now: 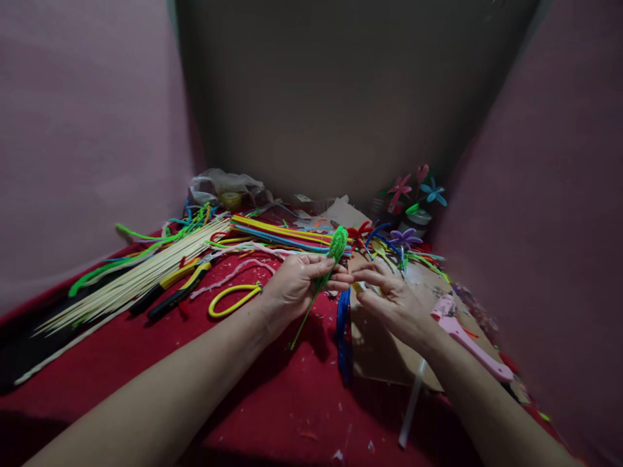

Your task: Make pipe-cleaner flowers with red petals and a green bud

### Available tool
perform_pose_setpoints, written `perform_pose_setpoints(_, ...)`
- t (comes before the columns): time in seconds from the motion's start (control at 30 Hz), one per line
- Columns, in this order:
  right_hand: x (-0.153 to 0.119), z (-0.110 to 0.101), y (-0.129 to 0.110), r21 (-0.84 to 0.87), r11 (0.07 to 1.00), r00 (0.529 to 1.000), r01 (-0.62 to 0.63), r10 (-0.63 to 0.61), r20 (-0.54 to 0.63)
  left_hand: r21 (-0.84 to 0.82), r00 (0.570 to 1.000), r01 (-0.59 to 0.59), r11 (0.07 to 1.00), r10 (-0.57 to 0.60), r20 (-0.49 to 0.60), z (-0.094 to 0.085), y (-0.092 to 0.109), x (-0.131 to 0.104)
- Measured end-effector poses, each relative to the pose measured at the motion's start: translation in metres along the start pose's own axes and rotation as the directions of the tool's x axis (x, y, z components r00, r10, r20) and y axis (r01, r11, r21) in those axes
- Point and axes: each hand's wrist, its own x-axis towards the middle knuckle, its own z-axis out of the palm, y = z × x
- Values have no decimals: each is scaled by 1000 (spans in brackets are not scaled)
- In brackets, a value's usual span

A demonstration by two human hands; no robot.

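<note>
A fuzzy green leaf (pixel 337 246) stands tilted above the middle of the red cloth (pixel 277 408), its thin stem slanting down below the left hand (pixel 296 280). That hand pinches the leaf between thumb and fingers, the other fingers loosely extended. The right hand (pixel 396 299) is half curled, its fingertips close to the left's; whether it grips the yellow bit (pixel 358 287) by its thumb, I cannot tell. Beneath it lies cardboard (pixel 382 355), with blue stems (pixel 343 337) alongside; pliers (pixel 172 290) lie farther left.
</note>
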Motion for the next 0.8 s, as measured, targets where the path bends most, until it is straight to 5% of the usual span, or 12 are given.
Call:
perform_pose_setpoints(0.37,-1,6,1,151,986,991,-78,93,-96,-3,1000,18,1000,-18,-20,4,-1,-1)
perform_pose_setpoints(0.57,-6,-2,3,188,968,976,-170,191,-101,68,990,33,997,-23,-138,1,2,0)
perform_pose_setpoints(0.8,-6,3,1,446,883,969,-147,219,-115,191,995,92,977,-84,-49,5,-11,-5)
